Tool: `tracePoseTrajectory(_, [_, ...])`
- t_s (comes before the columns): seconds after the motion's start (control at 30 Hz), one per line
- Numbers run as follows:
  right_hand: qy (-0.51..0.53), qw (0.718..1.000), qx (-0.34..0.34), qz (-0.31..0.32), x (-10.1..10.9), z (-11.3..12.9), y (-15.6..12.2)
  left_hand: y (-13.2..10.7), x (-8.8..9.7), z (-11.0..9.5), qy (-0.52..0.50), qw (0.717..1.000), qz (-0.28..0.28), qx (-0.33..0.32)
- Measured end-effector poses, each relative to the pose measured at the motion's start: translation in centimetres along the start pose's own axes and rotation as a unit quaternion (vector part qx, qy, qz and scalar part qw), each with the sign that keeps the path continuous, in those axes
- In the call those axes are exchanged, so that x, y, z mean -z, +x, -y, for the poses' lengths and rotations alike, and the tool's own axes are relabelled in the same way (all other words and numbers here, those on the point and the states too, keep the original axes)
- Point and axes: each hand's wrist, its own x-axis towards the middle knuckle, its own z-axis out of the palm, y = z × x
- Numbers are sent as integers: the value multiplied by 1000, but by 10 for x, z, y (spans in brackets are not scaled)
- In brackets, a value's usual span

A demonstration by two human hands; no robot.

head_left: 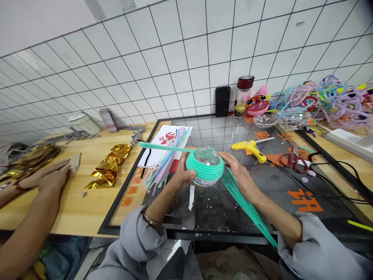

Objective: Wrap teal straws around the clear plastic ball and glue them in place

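Note:
Between my two hands is a clear faceted plastic bowl [205,166], its side wound with rows of mint-green pipe cleaner. My left hand [184,173] grips the bowl's left side, thumb at the front. My right hand [240,177] curves its fingers against the right side, near the rim. A green pipe cleaner end [163,147] sticks out to the left from the bowl. A bunch of loose green pipe cleaners [247,212] runs beneath my right hand towards the table's front edge. The bowl's underside and some fingertips are hidden.
Pastel pipe cleaners [163,165] lie on white paper [144,155]. Rightward are a yellow glue gun [247,147], red-handled scissors [294,161] and black cables [329,186]. A bottle [243,97] and phone [222,101] stand behind. Gold foil [109,167] and another person's hands [49,175] are left.

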Motion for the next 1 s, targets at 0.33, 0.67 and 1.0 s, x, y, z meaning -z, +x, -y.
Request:
tracePoseTrajectory(0.33, [-213,970,108,49,-11,-3,-18,2,6,8,25,999,-47,-12])
tracePoseTrajectory(0.67, [-332,925,182,32,-13,-3,-15,3,5,12,25,998,-53,10])
tracePoseTrajectory(1.0, [-397,888,232,6,-12,-5,-13,2,5,13,132,990,-40,0])
